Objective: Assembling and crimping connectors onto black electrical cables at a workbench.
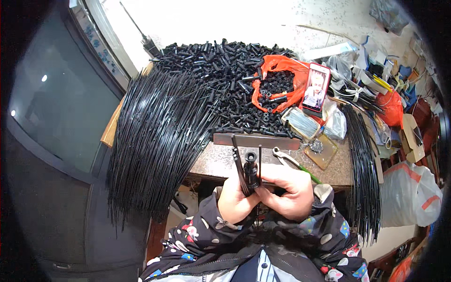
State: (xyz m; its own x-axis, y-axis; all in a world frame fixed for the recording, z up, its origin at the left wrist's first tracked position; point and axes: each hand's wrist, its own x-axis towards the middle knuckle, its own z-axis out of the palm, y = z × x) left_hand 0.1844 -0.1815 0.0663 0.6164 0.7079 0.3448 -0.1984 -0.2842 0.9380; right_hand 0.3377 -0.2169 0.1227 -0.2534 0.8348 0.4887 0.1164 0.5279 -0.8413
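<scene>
My left hand (236, 199) is closed round a few thin black rods (238, 162) that stick up past its fingers. Beside them a short black plastic tube-shaped part (251, 168) stands upright between my hands, its round open end facing up. My right hand (290, 190) has its fingers curled in and pinches at the lower end of this part. Another slim black rod (260, 157) rises close to the right fingers. Fingertips partly hide where the pieces meet. Just beyond my hands lie pliers (286, 157) with a green handle.
A big heap of black tubular parts (206, 56) covers the table's back. Long black rods (159, 136) hang over its left edge, more rods (361, 174) at right. An orange bag (298, 77), a phone (316, 87), a tray of pins (300, 123) and a metal strip (258, 142) are nearby.
</scene>
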